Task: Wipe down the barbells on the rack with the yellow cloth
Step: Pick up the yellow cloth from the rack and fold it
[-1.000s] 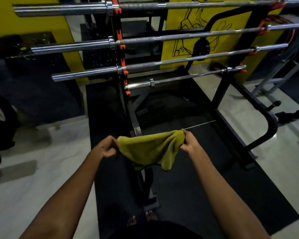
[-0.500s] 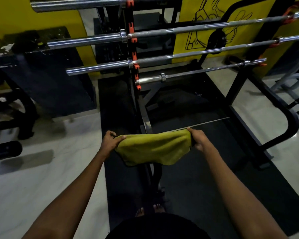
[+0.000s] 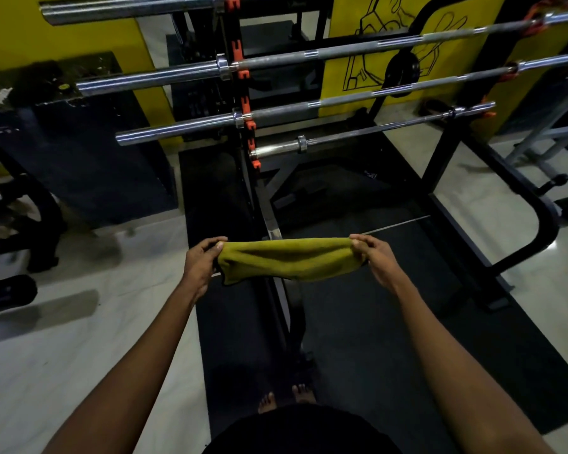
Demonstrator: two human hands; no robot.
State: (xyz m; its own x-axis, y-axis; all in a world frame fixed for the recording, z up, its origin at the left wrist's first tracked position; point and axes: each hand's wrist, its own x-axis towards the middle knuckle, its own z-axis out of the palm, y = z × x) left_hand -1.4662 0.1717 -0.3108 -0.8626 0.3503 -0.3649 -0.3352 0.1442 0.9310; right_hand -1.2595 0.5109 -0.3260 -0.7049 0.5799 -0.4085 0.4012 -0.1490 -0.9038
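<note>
Now wider apart, left hand [image 3: 201, 264] and right hand [image 3: 376, 257], each seemingly pinching yellow cloth [image 3: 287, 261] taut between.

No words, numbers or brand names can be read anywhere. The only sign-like mark is a black line drawing [image 3: 384, 44] painted on the yellow wall panel [image 3: 345, 34] behind the rack; it carries no lettering. A small pale mark [image 3: 370, 174] sits on the black rubber floor mat [image 3: 374, 322], too small and blurred to read.
</note>
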